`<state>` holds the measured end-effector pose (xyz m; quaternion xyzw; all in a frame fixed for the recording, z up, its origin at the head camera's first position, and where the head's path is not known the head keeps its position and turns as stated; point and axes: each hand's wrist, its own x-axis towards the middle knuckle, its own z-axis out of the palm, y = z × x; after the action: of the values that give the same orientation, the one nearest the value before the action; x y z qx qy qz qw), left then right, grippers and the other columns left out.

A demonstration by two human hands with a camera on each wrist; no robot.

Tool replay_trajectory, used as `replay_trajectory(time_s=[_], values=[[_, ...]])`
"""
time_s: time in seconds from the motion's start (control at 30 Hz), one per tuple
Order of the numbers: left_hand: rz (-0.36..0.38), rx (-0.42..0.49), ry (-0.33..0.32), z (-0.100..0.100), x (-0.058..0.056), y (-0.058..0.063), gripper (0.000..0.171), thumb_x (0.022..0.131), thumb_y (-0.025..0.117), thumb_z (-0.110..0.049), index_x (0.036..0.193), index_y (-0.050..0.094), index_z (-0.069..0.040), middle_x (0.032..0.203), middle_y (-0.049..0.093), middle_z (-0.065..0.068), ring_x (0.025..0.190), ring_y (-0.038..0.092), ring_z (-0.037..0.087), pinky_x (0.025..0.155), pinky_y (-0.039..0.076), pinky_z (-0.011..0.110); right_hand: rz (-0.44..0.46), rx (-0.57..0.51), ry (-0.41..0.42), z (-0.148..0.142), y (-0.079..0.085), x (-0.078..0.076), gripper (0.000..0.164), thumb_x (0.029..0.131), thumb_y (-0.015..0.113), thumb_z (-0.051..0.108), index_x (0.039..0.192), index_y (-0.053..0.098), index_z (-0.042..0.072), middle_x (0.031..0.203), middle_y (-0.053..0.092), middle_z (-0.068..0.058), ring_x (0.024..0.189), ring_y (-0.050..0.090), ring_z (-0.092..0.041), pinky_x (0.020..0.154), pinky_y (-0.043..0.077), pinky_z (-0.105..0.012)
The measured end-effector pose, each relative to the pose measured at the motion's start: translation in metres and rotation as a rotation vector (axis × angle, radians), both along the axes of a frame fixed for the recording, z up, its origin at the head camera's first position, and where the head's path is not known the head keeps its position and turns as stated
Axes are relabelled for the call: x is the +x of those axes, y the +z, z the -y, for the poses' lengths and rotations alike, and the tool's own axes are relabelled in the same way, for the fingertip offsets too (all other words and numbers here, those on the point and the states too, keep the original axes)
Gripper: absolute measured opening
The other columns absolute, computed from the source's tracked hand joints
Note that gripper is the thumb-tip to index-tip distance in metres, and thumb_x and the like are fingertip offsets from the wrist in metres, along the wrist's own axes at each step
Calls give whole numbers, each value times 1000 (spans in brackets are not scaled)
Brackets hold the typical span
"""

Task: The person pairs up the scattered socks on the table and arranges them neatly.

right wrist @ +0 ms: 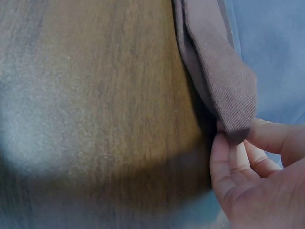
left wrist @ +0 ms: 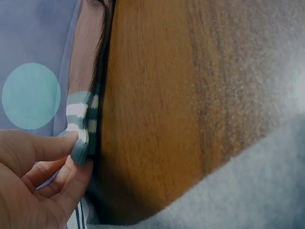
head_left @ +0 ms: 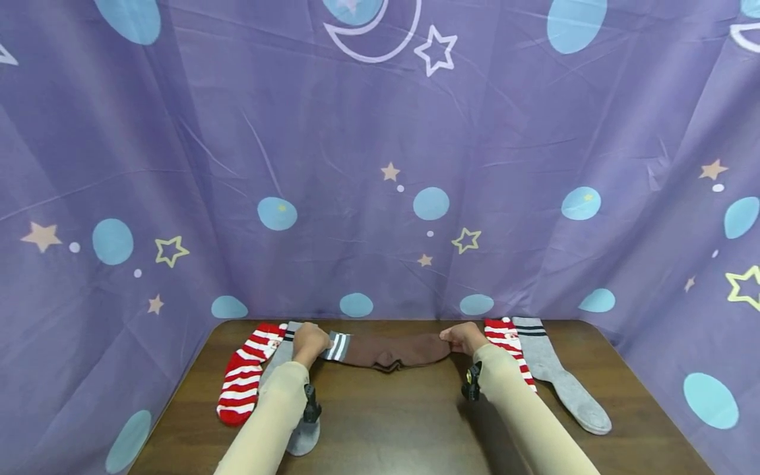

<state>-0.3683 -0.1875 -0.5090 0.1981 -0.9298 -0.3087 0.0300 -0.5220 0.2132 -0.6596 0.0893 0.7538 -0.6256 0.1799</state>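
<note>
A brown sock [head_left: 388, 349] with a grey, white-striped cuff is stretched sideways between both hands at the back of the table. My left hand [head_left: 311, 343] pinches the cuff [left wrist: 78, 112] between thumb and fingers, as the left wrist view shows. At the other end, my right hand [head_left: 465, 336] pinches the toe [right wrist: 236, 114]. The sock's middle sags, and a second layer shows beneath its lower edge; whether that is another sock I cannot tell.
Left on the wooden table [head_left: 380, 422] lie a red-and-white striped sock [head_left: 245, 379] and a grey sock [head_left: 304, 437], partly under the left arm. Right are another striped sock [head_left: 505, 335] and grey sock [head_left: 543, 359]. A purple curtain [head_left: 332, 158] hangs behind.
</note>
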Motion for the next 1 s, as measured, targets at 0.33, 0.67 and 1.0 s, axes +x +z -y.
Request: replay_trajectory(time_s=[0.33,0.67,1.0], values=[[-18,7,2,0,1,0,44,73,85,-14,106,71,12,109,70,33,99,68,43,88,58,47,15,-50,111,-20,-35,-22,13,83,85,18,92,78,11,91,77,1,84,69,-13,79,58,-32],[16,4,-5,0,4,2,48,72,85,-15,105,68,15,110,69,33,99,67,42,88,58,46,30,-18,139,-16,-14,-7,16,90,78,17,100,75,5,97,76,-4,88,68,-16,91,57,-42],[-13,28,-14,2,1,3,46,72,86,-15,104,69,14,111,69,33,98,66,42,89,57,47,16,-45,138,-15,-15,-12,17,89,79,15,102,75,4,97,76,-3,86,66,-15,91,57,-40]])
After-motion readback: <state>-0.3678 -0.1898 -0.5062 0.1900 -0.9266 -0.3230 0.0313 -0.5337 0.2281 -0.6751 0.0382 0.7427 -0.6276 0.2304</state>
